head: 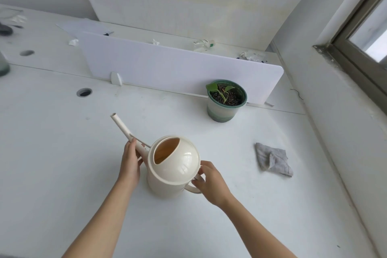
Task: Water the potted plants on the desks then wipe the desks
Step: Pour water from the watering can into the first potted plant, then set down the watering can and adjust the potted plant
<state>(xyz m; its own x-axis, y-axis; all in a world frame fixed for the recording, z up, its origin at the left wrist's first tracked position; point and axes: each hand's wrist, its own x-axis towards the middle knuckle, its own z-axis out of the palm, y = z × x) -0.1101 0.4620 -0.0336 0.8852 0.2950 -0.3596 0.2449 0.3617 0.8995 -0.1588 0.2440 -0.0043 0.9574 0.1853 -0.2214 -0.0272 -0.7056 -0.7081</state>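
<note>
Watering can [173, 165]: cream, upright on the white desk [62, 153] close to the person; its spout [123, 130] slants up and left, away from the pot.
Left hand [129, 163]: fingers wrapped round the lower spout, probably to steady the can and aim it.
Right hand [211, 182]: closed on the loop handle [191, 188] at the can's right side, the natural carrying grip; with 2 hands on it, a lift looks likely.
Potted plant [226, 100]: green pot with 1 small sprout, set against the divider [167, 65], well apart from the can, so the can must travel and turn.
Cloth [273, 161]: grey, crumpled, lying to the can's right with no hand on it; probably kept handy for wiping.
Stage: watering seems not yet begun.
Hidden: the can's opening shows only inner wall, so the water level cannot be told; the divider screens much of the far desk, and the items there are too small to name; a greenish object is cut off at the left edge.
</note>
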